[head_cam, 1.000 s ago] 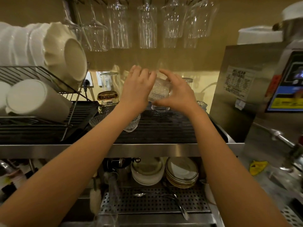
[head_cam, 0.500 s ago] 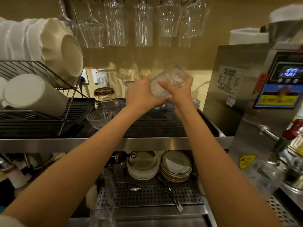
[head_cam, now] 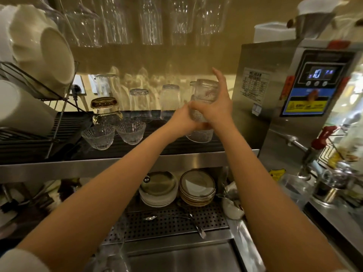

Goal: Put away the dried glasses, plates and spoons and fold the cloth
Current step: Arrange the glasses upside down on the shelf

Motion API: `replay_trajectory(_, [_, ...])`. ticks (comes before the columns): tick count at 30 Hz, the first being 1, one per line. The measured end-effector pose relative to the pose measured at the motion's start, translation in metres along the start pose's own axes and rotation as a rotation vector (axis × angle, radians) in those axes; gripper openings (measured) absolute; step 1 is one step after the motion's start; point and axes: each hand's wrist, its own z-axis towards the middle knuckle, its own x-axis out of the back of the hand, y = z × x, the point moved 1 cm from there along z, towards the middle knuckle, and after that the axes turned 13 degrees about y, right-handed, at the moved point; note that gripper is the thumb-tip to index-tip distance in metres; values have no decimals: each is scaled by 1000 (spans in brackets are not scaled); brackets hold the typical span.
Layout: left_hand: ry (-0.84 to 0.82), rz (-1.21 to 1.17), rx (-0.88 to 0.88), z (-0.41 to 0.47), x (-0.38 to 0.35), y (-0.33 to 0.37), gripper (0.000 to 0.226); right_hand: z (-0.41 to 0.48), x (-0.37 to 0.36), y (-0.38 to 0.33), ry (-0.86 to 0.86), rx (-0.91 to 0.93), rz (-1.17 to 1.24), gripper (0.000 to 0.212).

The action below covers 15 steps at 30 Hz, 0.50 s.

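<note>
From the head view: both hands are up at the shelf. The left hand [head_cam: 181, 119] grips the low end of the clear textured drinking glass [head_cam: 206, 91], which is upturned, long axis upright, base on top. The right hand [head_cam: 218, 108] lies against its right side, fingers spread and nearly straight. Directly below sits a clear ribbed glass vessel [head_cam: 200, 136] on the black ridged shelf mat [head_cam: 157, 144]. It looks like a straight drop. Room is tight, with the steel hot-water machine [head_cam: 294, 114] close on the right and an upturned clear tumbler [head_cam: 170, 101] on the left.
</note>
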Motion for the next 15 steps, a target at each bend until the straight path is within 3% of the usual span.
replay_trajectory(2, [-19,-40,67,-2,-10,-2,86,0,6,3,-22,14,-56,84])
replay_trajectory(5, [-42,-110,78,-5,-21,-7,91,-1,15,9,-39,-14,-90,72])
replay_trajectory(11, [-24,-95,86,-5,-24,-13,58,-2,20,17,-40,-24,-132,58])
replay_trajectory(15, [1,-62,49,-1,-23,-7,62,-1,17,17,-38,-53,-129,61])
